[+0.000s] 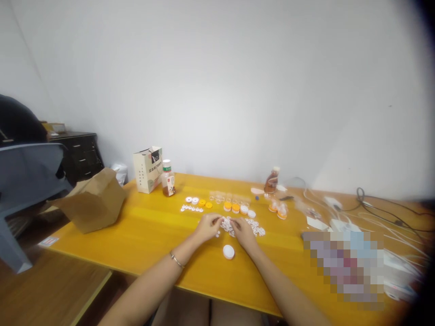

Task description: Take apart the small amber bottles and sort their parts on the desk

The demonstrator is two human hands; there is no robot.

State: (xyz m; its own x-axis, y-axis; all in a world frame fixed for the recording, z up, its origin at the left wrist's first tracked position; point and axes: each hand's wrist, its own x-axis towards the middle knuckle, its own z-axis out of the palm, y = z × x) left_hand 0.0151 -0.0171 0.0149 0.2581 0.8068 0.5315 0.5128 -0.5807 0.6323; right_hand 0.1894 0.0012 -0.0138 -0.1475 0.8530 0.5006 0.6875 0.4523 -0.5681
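My left hand [207,227] is over the left side of a pile of small white ring-shaped pieces [255,226], thumb and fingertips pinched together. Facing it across the pile, my right hand [243,231] is pinched too. What either hand grips is too small to make out. A round white lid [229,251] lies nearer to me, below the hands. Beyond them are orange lids [227,206] and white lids [244,209] in a row. Left of that row are flat white discs [188,199], orange discs [202,203] and several small white pieces [192,208].
Clear containers [226,198] stand behind the lids. A brown-paper bag [98,201], a printed carton bag [146,172] and a bottle [167,179] stand at left. Another bottle [271,180] is at back right, with cables [384,213] and a blurred-out patch [350,267] farther right.
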